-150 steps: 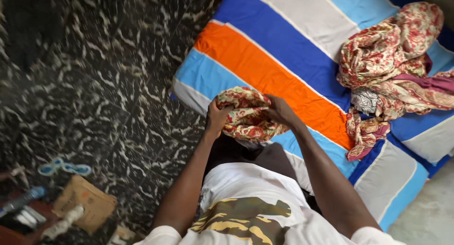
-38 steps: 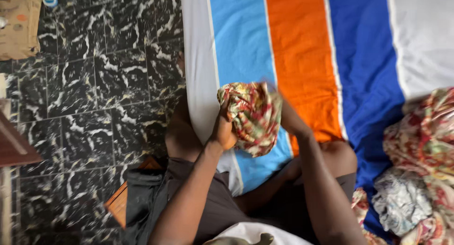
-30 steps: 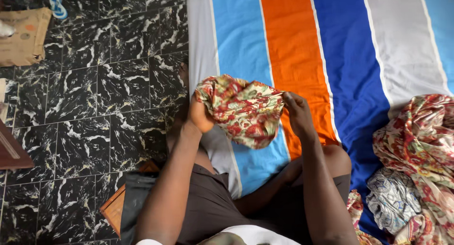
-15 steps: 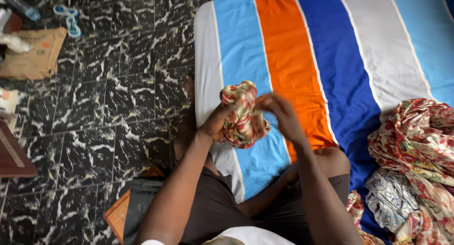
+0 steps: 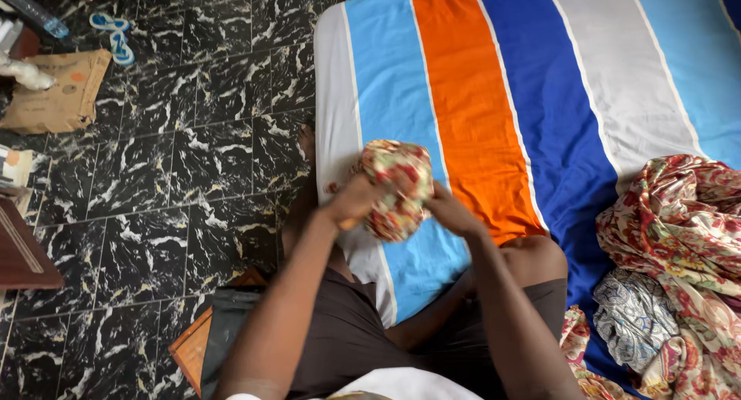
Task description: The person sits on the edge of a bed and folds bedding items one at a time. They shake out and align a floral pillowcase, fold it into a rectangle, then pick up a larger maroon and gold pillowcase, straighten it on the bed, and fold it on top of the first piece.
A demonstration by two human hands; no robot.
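A small floral cloth (image 5: pixel 395 185) in red, green and cream is bunched into a tight bundle between both hands, just above the striped mattress (image 5: pixel 494 99). My left hand (image 5: pixel 353 202) grips its left side. My right hand (image 5: pixel 448 211) holds its right edge, fingers partly tucked under the fabric. I sit at the mattress's near corner with my knee (image 5: pixel 532 255) resting on the sheet.
A pile of floral and patterned fabrics (image 5: pixel 679 269) lies on the mattress at the right. The black marbled tile floor (image 5: pixel 177 161) holds a flattened cardboard piece (image 5: pixel 58 91), blue sandals (image 5: pixel 116 37) and a dark wooden furniture corner (image 5: pixel 23 249).
Over the last second the cloth went from spread open between my hands to gathered into a compact bundle. The view shifted, showing more of the mattress.
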